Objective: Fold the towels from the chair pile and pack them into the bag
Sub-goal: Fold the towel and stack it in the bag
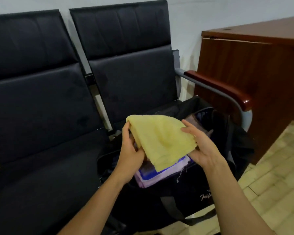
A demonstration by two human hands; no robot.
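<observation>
**Operator:** Above the open mouth of the black bag [185, 192], I see a folded yellow towel [161, 139] held up between both hands. The bag sits on the right-hand seat of the black chairs [131, 78], against the seat's front edge.

**Checker:** State the grip of each hand.

**Operator:** Left hand [131, 150]: fingers and thumb curled round the towel's left edge, gripping it. Right hand [200, 146]: thumb on top of the towel's right edge, fingers beneath, pinching the cloth between them.

**Checker:** Contents of the bag?

**Operator:** A lilac and blue towel [153, 175] lies folded inside, at the near side of the opening, directly under the yellow towel's lower corner. I cannot tell whether the two touch. A darker, greyish item shows deeper in, at the far side; I cannot identify it. The bag's near wall carries pale script lettering, only partly readable.

**Checker:** Surroundings?

**Operator:** The left-hand seat is beside the bag. A grey metal armrest with a brown wooden top [221, 89] runs along the right edge of the bag's seat. Beyond it stands a brown wooden desk [255, 68], near the armrest. Pale floor tiles [275, 175] show at the lower right.
</observation>
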